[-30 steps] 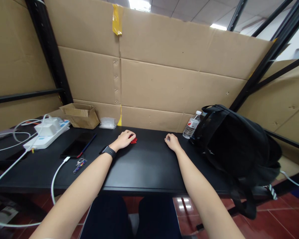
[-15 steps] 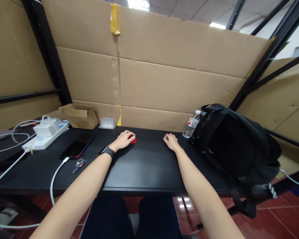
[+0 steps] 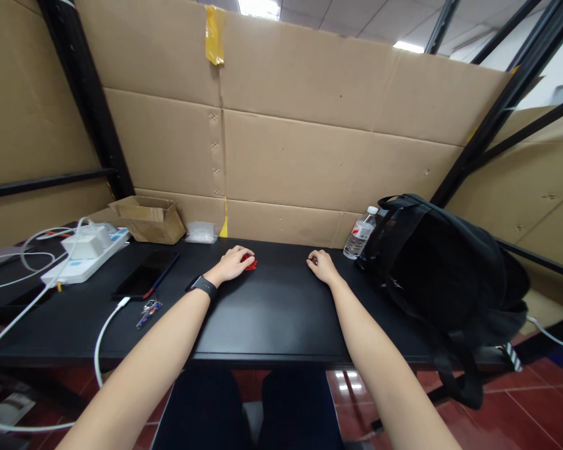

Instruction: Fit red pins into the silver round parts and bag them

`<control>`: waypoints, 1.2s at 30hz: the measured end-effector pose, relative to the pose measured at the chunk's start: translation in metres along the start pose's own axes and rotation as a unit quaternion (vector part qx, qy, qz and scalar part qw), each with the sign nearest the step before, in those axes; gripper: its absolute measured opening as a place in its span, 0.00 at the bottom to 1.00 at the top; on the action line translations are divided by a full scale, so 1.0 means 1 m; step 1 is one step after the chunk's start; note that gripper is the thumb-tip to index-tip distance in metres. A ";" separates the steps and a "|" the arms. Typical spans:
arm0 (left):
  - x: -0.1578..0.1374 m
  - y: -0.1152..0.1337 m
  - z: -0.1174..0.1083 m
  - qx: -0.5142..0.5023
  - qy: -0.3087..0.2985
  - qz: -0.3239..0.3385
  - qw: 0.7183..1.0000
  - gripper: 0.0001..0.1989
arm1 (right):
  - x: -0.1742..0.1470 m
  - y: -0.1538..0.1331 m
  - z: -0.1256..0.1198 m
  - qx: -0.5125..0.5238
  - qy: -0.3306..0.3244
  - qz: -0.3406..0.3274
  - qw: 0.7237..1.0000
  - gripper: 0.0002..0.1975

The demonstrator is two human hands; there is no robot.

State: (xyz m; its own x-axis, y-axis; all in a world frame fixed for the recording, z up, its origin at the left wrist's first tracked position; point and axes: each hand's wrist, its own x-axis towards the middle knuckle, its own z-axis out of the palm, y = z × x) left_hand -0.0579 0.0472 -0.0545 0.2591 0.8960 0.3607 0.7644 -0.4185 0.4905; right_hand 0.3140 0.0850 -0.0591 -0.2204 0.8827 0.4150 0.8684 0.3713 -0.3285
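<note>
My left hand [image 3: 231, 264], with a black watch [image 3: 202, 286] on its wrist, rests on the black desk, fingers closed around a small red thing [image 3: 250, 263]. It looks like a bundle of thin red strands, partly covered by the fingers. Farther right, my right hand [image 3: 323, 265] lies on the desk with its fingers curled in toward the thumb. Whether anything is inside that curl is hidden. Bare desk surface [image 3: 276, 300] separates the two hands. Nearest to the right hand is a clear water bottle [image 3: 360, 234] with a white cap.
At right, a black backpack [image 3: 450, 269] hangs a strap over the desk edge. To the left are a phone [image 3: 146, 275], a keychain [image 3: 149, 312], a white power strip [image 3: 82, 265] with cables, an open cardboard box [image 3: 159, 225] and a clear plastic packet [image 3: 201, 232]. Cardboard panels [image 3: 295, 156] wall the back.
</note>
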 end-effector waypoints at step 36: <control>-0.005 -0.002 -0.025 0.141 -0.156 -0.098 0.973 0.63 | -0.021 0.011 -0.033 -0.077 -0.215 0.195 0.954 0.60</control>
State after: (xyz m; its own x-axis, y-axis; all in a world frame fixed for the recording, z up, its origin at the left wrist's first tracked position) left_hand -0.0755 0.0397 -0.0375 0.2259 0.9741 0.0025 0.9370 -0.2180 0.2730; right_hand 0.3430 0.0608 -0.0437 -0.0009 0.9938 -0.1110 0.9694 -0.0264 -0.2441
